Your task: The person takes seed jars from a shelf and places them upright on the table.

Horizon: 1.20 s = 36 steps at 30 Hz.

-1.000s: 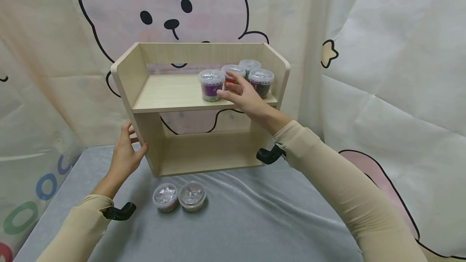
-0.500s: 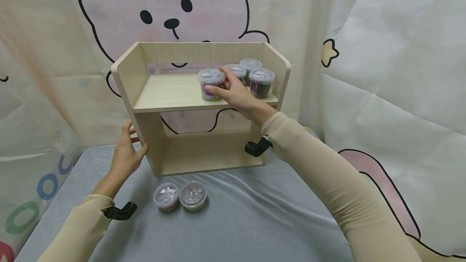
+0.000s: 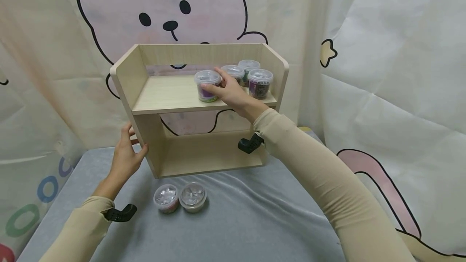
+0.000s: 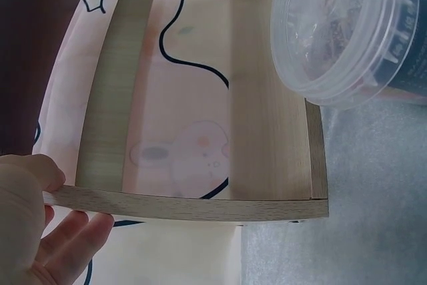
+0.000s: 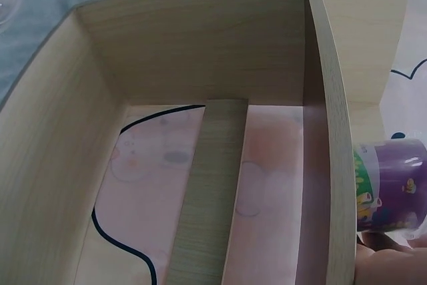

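A small wooden two-tier shelf (image 3: 171, 92) stands on a grey cloth. My left hand (image 3: 125, 157) grips its left side panel, thumb at the front edge; the left wrist view shows the thumb and fingers on either side of the board. On the upper tier, my right hand (image 3: 234, 94) holds a clear-lidded plastic tub (image 3: 206, 78) with a purple label (image 5: 400, 185), thumb in front and fingers behind. The tub sits upright. Three similar tubs stand right of it: one partly behind my fingers (image 3: 233, 70), one at the back (image 3: 249, 66) and a dark-labelled one (image 3: 260, 84) in front.
Two more lidded tubs (image 3: 166, 198) stand side by side on the grey cloth (image 3: 233, 229) before the shelf. The lower tier (image 3: 207, 151) has an open back. A printed curtain (image 3: 291, 11) hangs behind and at both sides.
My right hand has moved left, closed round the purple-labelled tub and shifted it slightly left along the upper tier. The left hand stays on the side panel.
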{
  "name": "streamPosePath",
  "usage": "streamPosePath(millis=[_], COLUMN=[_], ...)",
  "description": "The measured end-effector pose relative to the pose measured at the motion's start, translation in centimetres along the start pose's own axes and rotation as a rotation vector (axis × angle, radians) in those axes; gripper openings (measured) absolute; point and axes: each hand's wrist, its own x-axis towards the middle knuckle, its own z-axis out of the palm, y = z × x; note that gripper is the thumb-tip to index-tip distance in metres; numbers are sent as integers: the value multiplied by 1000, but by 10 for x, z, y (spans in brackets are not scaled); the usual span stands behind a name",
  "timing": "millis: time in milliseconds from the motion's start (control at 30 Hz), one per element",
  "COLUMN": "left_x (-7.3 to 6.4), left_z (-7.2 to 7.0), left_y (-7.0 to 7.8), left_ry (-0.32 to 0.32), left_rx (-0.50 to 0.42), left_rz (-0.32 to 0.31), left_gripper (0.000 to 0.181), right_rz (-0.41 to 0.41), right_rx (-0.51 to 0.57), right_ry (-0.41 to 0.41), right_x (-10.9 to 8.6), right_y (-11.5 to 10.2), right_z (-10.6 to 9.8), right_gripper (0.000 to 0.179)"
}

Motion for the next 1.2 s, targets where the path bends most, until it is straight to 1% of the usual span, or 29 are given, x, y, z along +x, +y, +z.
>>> streamPosePath(millis=[267, 433, 600, 800, 1033, 1200], left_x=[0, 0, 0, 1, 0, -1], left_z=[0, 0, 0, 0, 0, 0], left_y=[-2, -1, 0, 0, 1, 0], left_ry=[6, 10, 13, 12, 8, 8], left_rx=[1, -1, -3, -4, -3, -10], left_rz=[9, 6, 12, 7, 1, 7], left_gripper=[80, 80, 79, 79, 80, 81], right_rz=[24, 1, 4, -5, -22, -48], right_rx=[-3, 0, 6, 30, 18, 13], right_ry=[44, 41, 38, 21, -16, -38], right_x=[1, 0, -3, -9, -15, -24], right_y=[-2, -2, -4, -7, -10, -13], right_z=[1, 2, 2, -1, -4, -3], right_gripper=[73, 69, 68, 69, 68, 66])
